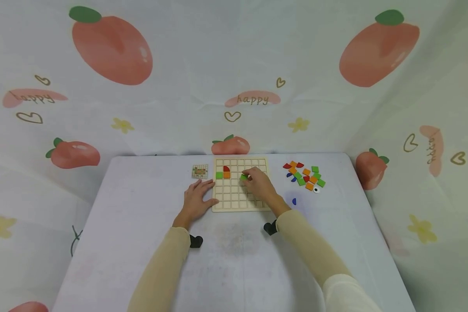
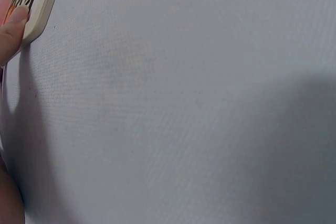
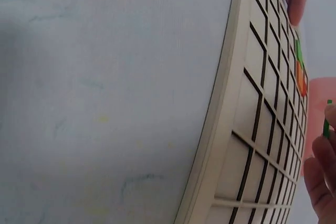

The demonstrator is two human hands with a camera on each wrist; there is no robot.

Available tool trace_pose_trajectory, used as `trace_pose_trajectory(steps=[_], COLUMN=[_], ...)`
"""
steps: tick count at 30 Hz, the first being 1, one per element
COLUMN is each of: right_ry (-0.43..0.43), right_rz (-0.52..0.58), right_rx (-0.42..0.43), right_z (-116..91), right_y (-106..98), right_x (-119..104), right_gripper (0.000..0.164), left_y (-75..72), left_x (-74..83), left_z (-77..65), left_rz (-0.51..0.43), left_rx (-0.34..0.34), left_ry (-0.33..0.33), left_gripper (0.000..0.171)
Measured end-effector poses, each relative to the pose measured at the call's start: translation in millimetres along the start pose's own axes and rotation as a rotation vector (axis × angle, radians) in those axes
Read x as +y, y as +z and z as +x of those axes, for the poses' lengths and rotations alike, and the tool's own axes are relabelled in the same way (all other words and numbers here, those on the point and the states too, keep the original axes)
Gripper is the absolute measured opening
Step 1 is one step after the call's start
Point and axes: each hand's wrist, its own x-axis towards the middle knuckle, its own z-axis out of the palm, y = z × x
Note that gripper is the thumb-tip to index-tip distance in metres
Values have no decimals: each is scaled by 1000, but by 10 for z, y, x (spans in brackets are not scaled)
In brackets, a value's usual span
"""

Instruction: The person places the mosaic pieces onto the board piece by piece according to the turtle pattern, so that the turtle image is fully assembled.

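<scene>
A pale wooden grid board (image 1: 240,203) lies toward the back of the table. Three pieces fill cells at its upper left: a green square (image 1: 219,175), an orange square (image 1: 226,175) and a red quarter-circle (image 1: 226,168). Over the board's middle, my right hand (image 1: 260,184) pinches a green square tile (image 1: 244,177) between thumb and fingers; in the right wrist view this tile (image 3: 326,126) appears edge-on above the grid. My left hand (image 1: 196,199) rests at the board's left edge with fingers spread, its thumb (image 2: 16,24) on the rim.
A small patterned card (image 1: 199,171) lies left of the board. On the right is a loose cluster of green, orange, red and blue pieces, including an orange square (image 1: 309,186) and a white disc with a dark centre (image 1: 316,190). A blue half-circle (image 1: 294,201) lies apart, nearer me.
</scene>
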Motion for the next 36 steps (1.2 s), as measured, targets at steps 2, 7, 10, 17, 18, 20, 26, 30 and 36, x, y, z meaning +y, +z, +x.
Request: trace_pose_trajectory(steps=[2, 7, 10, 17, 18, 20, 26, 30, 36], right_ry=[-10, -44, -60, -85, -90, -98, -107, -104, -102], right_rz=[-5, -24, -39, -45, -49, -62, -96, -109, -76], right_rx=[-17, -51, -64, -53, -50, -50, -38, -27, 3], right_z=[18, 76, 102, 145, 150, 155, 163, 170, 186], right_y=[44, 166, 239, 367, 379, 396, 458, 488, 516], right_x=[-31, -75, -97, -166, -174, -192, -207, -204, -197], right_gripper=[37, 36, 36, 34, 33, 32, 31, 31, 31], left_y=[2, 8, 9, 10, 11, 10, 13, 8, -7], left_x=[3, 4, -2, -22, -23, -21, 4, 20, 25], left_z=[-5, -8, -7, -1, 0, 1, -12, -19, -15], left_rz=[1, 13, 17, 6, 6, 3, -1, 0, 5], left_rx=[1, 16, 16, 16, 18, 22, 34, 34, 28], left_ry=[2, 20, 23, 28, 31, 38, 47, 45, 35], left_gripper=[70, 69, 69, 69, 69, 69, 68, 69, 68])
